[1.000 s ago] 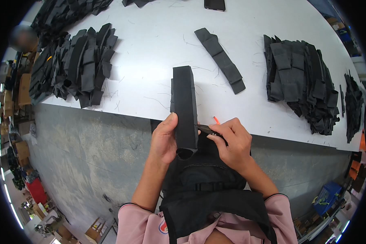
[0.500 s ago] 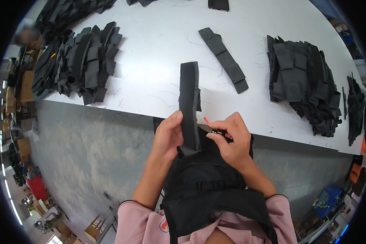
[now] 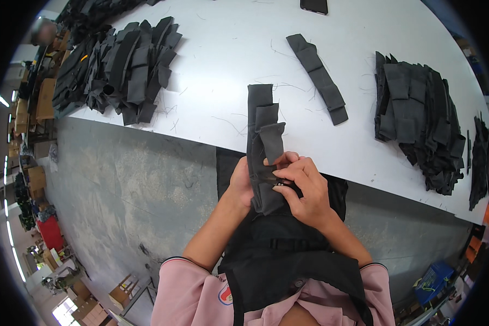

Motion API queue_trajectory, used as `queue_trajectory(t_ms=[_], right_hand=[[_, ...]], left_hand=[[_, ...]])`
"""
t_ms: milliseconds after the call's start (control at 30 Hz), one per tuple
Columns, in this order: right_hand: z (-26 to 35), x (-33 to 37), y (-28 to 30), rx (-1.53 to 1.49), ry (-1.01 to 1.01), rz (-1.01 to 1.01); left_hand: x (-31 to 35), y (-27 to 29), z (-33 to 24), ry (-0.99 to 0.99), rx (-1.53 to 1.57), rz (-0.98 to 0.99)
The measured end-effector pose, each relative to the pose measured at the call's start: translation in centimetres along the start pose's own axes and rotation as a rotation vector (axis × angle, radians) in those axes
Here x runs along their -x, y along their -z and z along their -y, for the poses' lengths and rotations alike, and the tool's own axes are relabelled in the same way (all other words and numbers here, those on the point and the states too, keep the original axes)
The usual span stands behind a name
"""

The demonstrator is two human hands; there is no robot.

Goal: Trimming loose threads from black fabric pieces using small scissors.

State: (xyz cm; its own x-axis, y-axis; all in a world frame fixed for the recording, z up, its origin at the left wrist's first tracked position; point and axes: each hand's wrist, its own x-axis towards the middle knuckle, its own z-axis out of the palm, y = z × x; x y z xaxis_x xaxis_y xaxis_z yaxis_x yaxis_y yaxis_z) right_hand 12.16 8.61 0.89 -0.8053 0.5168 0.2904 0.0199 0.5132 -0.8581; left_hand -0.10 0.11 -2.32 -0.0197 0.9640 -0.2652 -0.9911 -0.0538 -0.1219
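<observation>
My left hand (image 3: 241,182) grips a black fabric strip (image 3: 258,138) with stitched, overlapping flaps, held upright near the table's front edge. The fingers behind the strip are mostly hidden. At the strip's right side, my right hand (image 3: 312,195) is closed, its thumb and fingertips close to the lower flaps. Thread snips (image 3: 294,188) sit within that hand, largely covered by the fingers; only a dark part and a small shiny bit show. Another black flapped strip (image 3: 317,76) lies alone on the table beyond my hands.
On the white table (image 3: 217,70), heaps of black strips lie at the left (image 3: 130,70) and right (image 3: 418,114). Loose threads are scattered about. A phone (image 3: 314,6) rests at the far edge of view. A blue crate (image 3: 436,282) stands on the floor at right.
The strip has been turned, so its flapped side now faces me. My right hand has moved in against it, and the snips' blade, visible before, is now hidden. The view has shifted slightly.
</observation>
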Motion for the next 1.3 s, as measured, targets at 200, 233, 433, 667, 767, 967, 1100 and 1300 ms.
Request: queue_trajectory(t_ms=[200, 233, 433, 667, 767, 967, 1100, 1300], right_hand=[[-0.1, -0.2, 0.5, -0.002, 0.091, 0.069], [-0.1, -0.2, 0.4, 0.002, 0.096, 0.070], [-0.2, 0.0, -0.1, -0.001, 0.113, 0.015], [0.1, 0.5, -0.5, 0.079, 0.112, 0.033], [0.2, 0.9, -0.4, 0.035, 0.069, -0.011], [1.8, -0.3, -0.6, -0.184, -0.203, 0.095], [0.5, 0.8, -0.1, -0.278, -0.445, 0.100], [0.4, 1.4, 0.7, -0.778, -0.614, 0.109]], left_hand=[[0.0, -0.2, 0.2, 0.010, -0.022, -0.020], [0.1, -0.2, 0.2, 0.012, -0.046, -0.041], [-0.1, -0.4, 0.6, 0.004, -0.144, -0.121], [0.0, -0.6, 0.9, -0.022, -0.146, -0.120], [-0.2, -0.7, 0.8, -0.012, -0.182, -0.227], [0.6, 2.1, 0.7, -0.125, -0.267, -0.015], [0.8, -1.9, 1.4, -0.300, -0.540, -0.329], [1.2, -3.1, 0.2, -0.200, -0.611, -0.126]])
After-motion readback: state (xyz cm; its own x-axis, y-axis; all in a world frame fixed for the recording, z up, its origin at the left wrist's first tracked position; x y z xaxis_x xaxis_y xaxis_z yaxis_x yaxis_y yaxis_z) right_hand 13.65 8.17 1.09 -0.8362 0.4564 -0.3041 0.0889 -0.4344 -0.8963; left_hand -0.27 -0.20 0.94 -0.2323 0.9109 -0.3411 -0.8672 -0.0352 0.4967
